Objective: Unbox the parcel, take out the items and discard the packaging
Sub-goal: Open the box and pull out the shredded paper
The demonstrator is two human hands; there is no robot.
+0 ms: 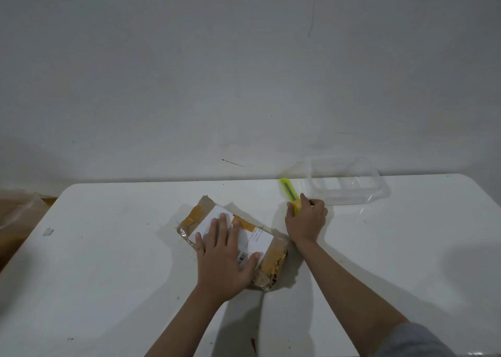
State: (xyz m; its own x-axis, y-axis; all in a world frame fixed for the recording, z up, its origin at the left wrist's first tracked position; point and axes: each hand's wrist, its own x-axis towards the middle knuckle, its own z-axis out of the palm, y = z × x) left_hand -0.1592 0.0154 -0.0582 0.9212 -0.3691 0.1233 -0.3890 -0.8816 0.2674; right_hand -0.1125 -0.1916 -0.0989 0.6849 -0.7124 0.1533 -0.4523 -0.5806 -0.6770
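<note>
The left hand (221,256) lay flat on the taped parcel (233,244) mid-desk, while the right hand (306,221) gripped the yellow cutter (290,192) near the far edge, so the blade might slip toward those spread fingers.

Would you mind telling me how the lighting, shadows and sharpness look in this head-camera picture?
Head view: dim, even light with a grey cast; soft shadows fall beside both forearms and right of the parcel on the white table; wide-angle bending curves the table's far edge; the clear plastic container is faint with small glints; the label text is too blurred to read; the brown heap at the left edge is out of focus.
</note>
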